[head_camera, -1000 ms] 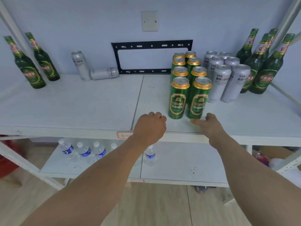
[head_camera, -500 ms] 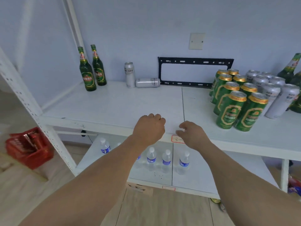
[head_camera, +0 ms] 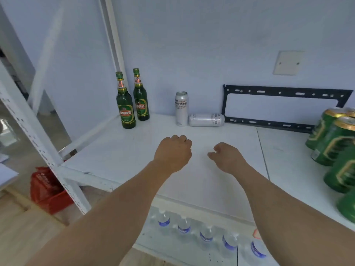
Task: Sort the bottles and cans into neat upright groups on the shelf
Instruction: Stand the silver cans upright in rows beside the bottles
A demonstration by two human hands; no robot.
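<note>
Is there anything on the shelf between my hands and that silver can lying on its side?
Nothing visible. Bare shelf lies between both hands, left and right, and the lying silver can. The upright silver can stands beside its left end, not in the path.

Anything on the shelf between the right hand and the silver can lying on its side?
No. In the head view, only bare white shelf lies between the right hand and the lying silver can.
</note>
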